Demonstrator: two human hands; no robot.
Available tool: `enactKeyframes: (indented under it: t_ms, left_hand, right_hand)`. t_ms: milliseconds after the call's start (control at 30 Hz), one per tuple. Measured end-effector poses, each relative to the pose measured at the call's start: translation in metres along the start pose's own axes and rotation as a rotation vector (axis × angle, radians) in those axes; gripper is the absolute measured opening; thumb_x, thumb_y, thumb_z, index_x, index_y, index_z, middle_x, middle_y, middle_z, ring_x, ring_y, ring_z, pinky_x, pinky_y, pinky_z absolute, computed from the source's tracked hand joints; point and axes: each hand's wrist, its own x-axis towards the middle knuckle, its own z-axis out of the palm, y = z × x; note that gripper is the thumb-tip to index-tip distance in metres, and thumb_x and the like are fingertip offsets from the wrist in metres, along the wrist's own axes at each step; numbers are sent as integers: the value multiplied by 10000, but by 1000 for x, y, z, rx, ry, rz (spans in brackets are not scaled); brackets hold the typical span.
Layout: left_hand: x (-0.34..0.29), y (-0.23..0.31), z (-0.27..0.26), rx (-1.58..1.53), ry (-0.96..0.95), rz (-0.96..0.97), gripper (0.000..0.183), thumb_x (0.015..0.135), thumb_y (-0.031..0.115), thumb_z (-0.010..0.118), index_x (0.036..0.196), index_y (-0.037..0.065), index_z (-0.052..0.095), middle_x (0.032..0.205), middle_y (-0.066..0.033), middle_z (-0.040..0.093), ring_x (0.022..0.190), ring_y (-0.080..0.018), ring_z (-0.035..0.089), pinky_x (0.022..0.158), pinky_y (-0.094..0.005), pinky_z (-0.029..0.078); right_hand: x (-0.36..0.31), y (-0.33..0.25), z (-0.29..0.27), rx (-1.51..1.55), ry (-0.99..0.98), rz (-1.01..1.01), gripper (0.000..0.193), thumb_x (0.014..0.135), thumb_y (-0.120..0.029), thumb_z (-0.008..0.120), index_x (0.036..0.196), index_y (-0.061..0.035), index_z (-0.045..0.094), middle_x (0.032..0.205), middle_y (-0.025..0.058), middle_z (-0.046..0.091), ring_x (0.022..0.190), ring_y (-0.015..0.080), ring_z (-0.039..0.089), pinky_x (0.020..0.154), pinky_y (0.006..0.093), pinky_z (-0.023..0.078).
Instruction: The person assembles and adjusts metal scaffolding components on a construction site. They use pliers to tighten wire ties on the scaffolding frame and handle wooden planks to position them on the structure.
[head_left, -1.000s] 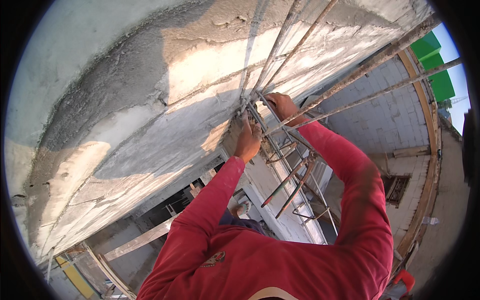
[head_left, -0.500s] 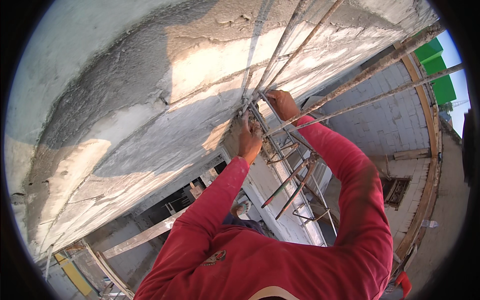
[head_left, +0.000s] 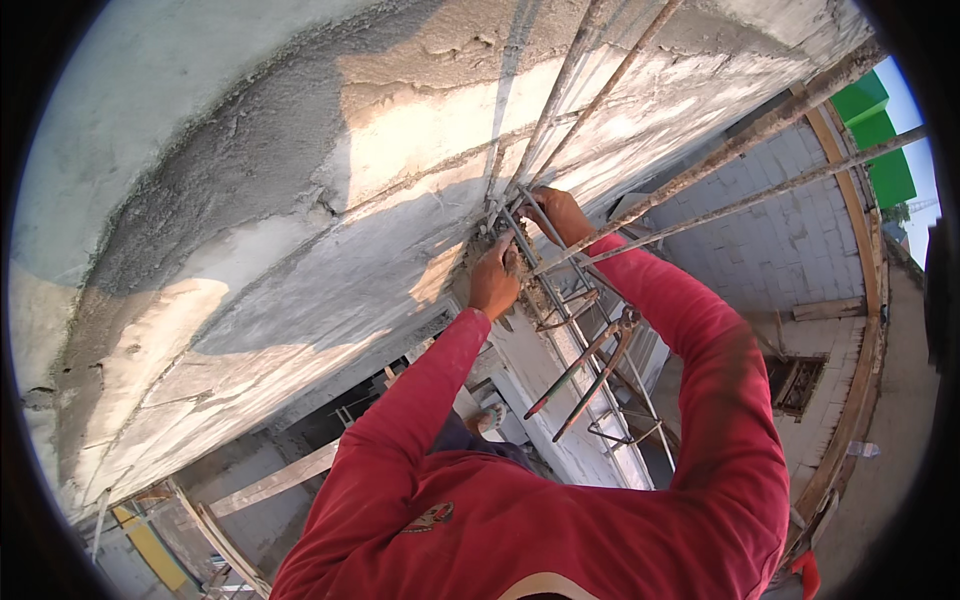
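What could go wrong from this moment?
The bare left hand and right hand are close against a steel cage, so skin might get scraped. The pincers seem to hang on that cage and could drop if it is jolted. A long rusty bar crosses by the red right sleeve and might snag it.

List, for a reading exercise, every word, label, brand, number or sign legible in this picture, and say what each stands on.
Nothing here can be read.
Small emblem on the chest of the red shirt: too small to make out any lettering.
Pincers by the steel bars: no markings can be made out.
Concrete wall: no writing or sign shows.
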Motion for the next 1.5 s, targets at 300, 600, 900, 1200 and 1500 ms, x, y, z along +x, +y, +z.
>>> enactKeyframes:
  t_ms: [300,600,900,1200,1500]
  left_hand:
    - [18,2,-10,-24,-76,-36,432,1032,122,508,1453,181,584,1182,-259,696,1103,-450,652,924,-470,507]
    - [19,-12,-10,-89,-77,83,426,993,104,537,1410,103,619,1118,-278,699,1060,-452,655,907,-476,504]
    - [14,-23,-6,94,-1,255,504,958,-4,467,1456,-56,522,1414,-280,587,1277,-397,590,1096,-424,445]
    - [19,-60,-2,373,-114,395,713,931,89,641,1577,2,352,1501,-367,381,1419,-478,382,1161,-503,357]
    - [33,-87,-6,877,-187,595,515,934,191,663,1385,-35,560,1065,-204,709,890,-380,704,767,-460,567]
  right_hand:
    - [-15,4,2,-101,120,-365,307,868,-206,750,1123,-43,698,1177,194,592,1102,414,608,938,452,514]
    - [-13,34,24,-46,158,-392,311,859,-301,816,1051,-65,753,1223,187,625,1109,387,610,917,485,525]
    - [52,15,42,-322,-134,-101,188,848,-241,684,906,-74,748,878,188,743,861,425,722,771,476,575]
    - [45,7,39,-322,-114,-134,188,851,-242,678,887,-68,741,876,188,743,860,416,725,765,484,573]
    - [62,-4,47,-319,-108,-135,191,854,-243,672,867,-62,733,873,187,744,858,406,727,758,491,570]
